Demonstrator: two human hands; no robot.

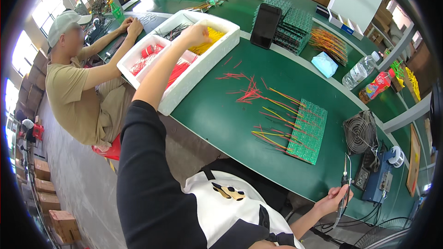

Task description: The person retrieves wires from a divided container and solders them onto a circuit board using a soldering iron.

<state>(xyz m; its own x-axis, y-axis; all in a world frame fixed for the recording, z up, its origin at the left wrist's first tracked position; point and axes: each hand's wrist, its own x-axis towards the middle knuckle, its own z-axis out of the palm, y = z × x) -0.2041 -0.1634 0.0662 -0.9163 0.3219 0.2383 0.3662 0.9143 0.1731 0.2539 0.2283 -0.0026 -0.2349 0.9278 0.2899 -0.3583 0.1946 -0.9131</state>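
Note:
My left hand (197, 35) reaches over a white foam box (203, 83), its fingers curled down at a bundle of yellow wires (213, 37). Whatever is between those fingertips is hidden. In my right hand (336, 200), near the table's front edge, is a soldering iron (344, 180), its tip pointing up. A green circuit board panel (308, 131) lies on the green table between my hands, with red and yellow wires sticking out from its left side. Loose red wires (249, 91) lie scattered beyond it. Other box compartments hold red wires (177, 71) and dark ones.
A blue soldering station (380, 177) and round-grilled fan (359, 133) stand right of the panel. Behind are a phone (266, 25), stacked boards (295, 25), a clear bottle (361, 70) and a red-labelled bottle (378, 85). A co-worker (76, 83) sits at the left, hands on the table.

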